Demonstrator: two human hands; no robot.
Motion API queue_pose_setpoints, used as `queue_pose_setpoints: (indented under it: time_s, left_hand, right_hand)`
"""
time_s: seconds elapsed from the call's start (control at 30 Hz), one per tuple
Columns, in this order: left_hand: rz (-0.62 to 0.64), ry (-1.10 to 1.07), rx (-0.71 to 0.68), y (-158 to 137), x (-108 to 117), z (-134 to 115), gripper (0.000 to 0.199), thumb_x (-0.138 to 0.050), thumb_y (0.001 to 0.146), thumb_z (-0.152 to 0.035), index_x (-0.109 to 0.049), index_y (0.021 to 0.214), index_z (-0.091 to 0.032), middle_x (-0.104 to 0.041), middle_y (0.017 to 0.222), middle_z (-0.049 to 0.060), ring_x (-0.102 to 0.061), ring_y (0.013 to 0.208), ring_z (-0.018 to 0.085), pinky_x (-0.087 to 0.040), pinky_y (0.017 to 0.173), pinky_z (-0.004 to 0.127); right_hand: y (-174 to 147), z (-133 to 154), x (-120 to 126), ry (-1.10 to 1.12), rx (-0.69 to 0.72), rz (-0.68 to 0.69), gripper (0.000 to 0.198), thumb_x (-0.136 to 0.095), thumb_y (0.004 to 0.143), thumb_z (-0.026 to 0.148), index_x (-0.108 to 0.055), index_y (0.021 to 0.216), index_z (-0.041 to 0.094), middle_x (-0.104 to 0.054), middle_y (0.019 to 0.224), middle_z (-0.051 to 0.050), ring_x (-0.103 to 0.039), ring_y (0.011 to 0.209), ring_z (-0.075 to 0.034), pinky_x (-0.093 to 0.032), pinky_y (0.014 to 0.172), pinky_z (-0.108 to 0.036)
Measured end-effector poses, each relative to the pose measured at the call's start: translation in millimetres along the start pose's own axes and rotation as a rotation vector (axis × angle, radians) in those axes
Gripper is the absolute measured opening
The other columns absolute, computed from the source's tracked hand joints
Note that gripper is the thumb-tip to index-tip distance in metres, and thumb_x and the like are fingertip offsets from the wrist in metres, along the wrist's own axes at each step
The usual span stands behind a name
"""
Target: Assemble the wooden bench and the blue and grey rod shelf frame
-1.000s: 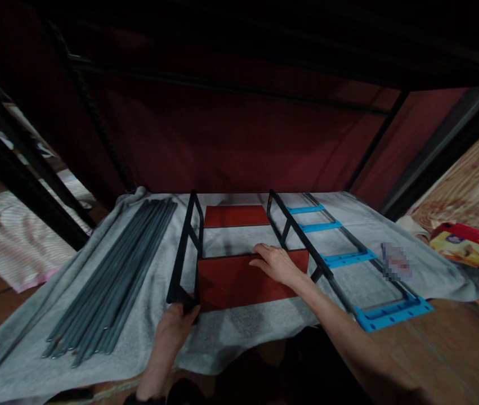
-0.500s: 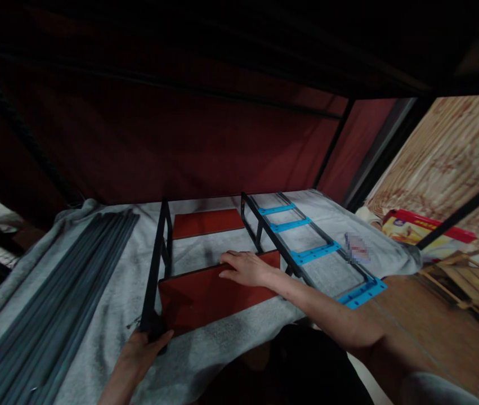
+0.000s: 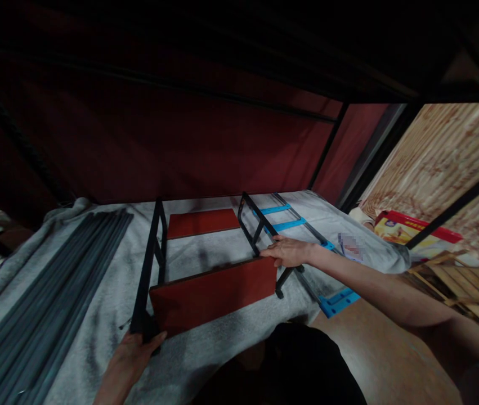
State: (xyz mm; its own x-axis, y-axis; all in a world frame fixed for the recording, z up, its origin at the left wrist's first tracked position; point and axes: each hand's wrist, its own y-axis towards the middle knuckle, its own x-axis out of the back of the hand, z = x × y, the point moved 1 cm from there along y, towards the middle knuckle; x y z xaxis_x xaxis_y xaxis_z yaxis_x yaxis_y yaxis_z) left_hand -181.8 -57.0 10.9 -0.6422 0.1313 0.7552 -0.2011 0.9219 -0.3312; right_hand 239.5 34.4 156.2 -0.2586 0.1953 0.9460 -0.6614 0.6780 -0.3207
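Note:
A rack with two black metal side frames and two red-brown boards stands on a grey cloth. The near board is tilted between the frames, and the far board lies flatter behind it. My left hand is closed round the near lower end of the left side frame, its thumb toward the near board. At the other side, my right hand grips the near end of the right side frame, fingertips at the near board's upper corner. My right forearm covers part of a blue-runged ladder-like frame.
Several long dark grey tubes lie on the cloth at left. Black posts and a dark red fabric wall enclose the back. On the right are a red and yellow box and a slatted wooden piece near the floor.
My right hand has moved right, from the top of the near board to the right side frame. That near board now stands steeper. My left hand stays at the left frame's end.

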Motion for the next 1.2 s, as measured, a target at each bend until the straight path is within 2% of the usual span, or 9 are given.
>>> queue_pose_setpoints:
  time_s: [0.1,0.23,0.4,0.5,0.63,0.77,0.9,1.1,1.2]
  left_hand:
    - [0.011,0.0,-0.016,1,-1,4,0.033,-0.054,0.062,-0.061,-0.046,0.06,-0.028,-0.068,0.069,0.011,-0.069,0.078,0.034,-0.052,0.072,0.041]
    - [0.043,-0.032,-0.015,5,-2,8,0.035,-0.053,0.061,-0.061,-0.052,0.066,-0.026,-0.071,0.074,0.012,-0.07,0.081,0.034,-0.052,0.073,0.04]
    - [0.029,-0.025,-0.024,4,-2,8,0.034,-0.055,0.06,-0.058,-0.055,0.067,-0.025,-0.072,0.076,0.013,-0.07,0.085,0.036,-0.052,0.072,0.04]
    - [0.007,-0.016,-0.043,1,0,5,0.029,-0.057,0.062,-0.052,-0.056,0.067,-0.024,-0.071,0.073,0.011,-0.071,0.083,0.034,-0.052,0.072,0.038]
    - [0.005,0.014,-0.062,-2,-1,4,0.026,-0.058,0.068,-0.049,-0.056,0.067,-0.023,-0.071,0.073,0.009,-0.07,0.083,0.032,-0.052,0.071,0.036]
    - [-0.036,0.088,-0.068,-6,-5,4,0.025,-0.056,0.075,-0.046,-0.055,0.067,-0.022,-0.07,0.075,0.009,-0.069,0.083,0.029,-0.049,0.07,0.034]
    - [-0.06,0.175,-0.038,-16,-6,-3,0.021,-0.055,0.082,-0.038,-0.056,0.071,-0.02,-0.068,0.076,0.009,-0.068,0.082,0.026,-0.046,0.067,0.031]
    - [-0.091,0.181,-0.012,-25,-4,-7,0.015,-0.058,0.085,-0.03,-0.065,0.083,-0.017,-0.07,0.079,0.009,-0.069,0.085,0.025,-0.045,0.069,0.03]
    - [-0.149,0.126,-0.052,-27,-8,-4,0.014,-0.061,0.084,-0.028,-0.067,0.087,-0.016,-0.072,0.086,0.011,-0.069,0.091,0.028,-0.046,0.073,0.032]
  right_hand:
    - [-7,-1,-1,0.074,0.028,-0.018,0.033,-0.059,0.093,0.024,-0.06,0.126,0.018,-0.072,0.101,-0.008,-0.067,0.1,-0.022,-0.046,0.094,-0.033]
    - [-16,16,-13,0.113,0.053,-0.178,0.02,-0.057,0.097,0.031,-0.065,0.108,0.017,-0.069,0.101,-0.008,-0.063,0.106,-0.022,-0.036,0.111,-0.045]
    - [-31,43,-42,0.193,-0.161,-0.432,0.024,-0.053,0.098,0.028,-0.061,0.118,0.018,-0.061,0.129,-0.013,-0.054,0.126,-0.025,-0.03,0.117,-0.055]
    - [-36,49,-55,0.32,-0.168,-0.523,0.021,-0.056,0.096,0.024,-0.062,0.115,0.019,-0.049,0.146,-0.013,-0.046,0.136,-0.025,-0.038,0.115,-0.046]
    - [-37,47,-59,0.408,-0.176,-0.627,0.016,-0.061,0.092,0.022,-0.064,0.108,0.02,-0.046,0.148,-0.013,-0.041,0.141,-0.026,-0.041,0.114,-0.045]
    - [-38,49,-60,0.374,-0.131,-0.621,0.023,-0.057,0.095,0.023,-0.061,0.118,0.02,-0.056,0.14,-0.012,-0.051,0.133,-0.023,-0.043,0.112,-0.045]
    - [-39,60,-61,0.238,-0.173,-0.615,0.03,-0.053,0.098,0.027,-0.058,0.127,0.022,-0.063,0.133,-0.01,-0.056,0.127,-0.024,-0.033,0.118,-0.053]
    - [-36,78,-58,0.146,-0.195,-0.603,0.026,-0.05,0.1,0.034,-0.06,0.12,0.021,-0.07,0.118,-0.009,-0.065,0.115,-0.025,-0.019,0.121,-0.061]
    - [-26,90,-55,0.142,-0.166,-0.606,0.031,-0.049,0.101,0.035,-0.057,0.128,0.021,-0.068,0.125,-0.01,-0.062,0.121,-0.025,-0.026,0.121,-0.056]
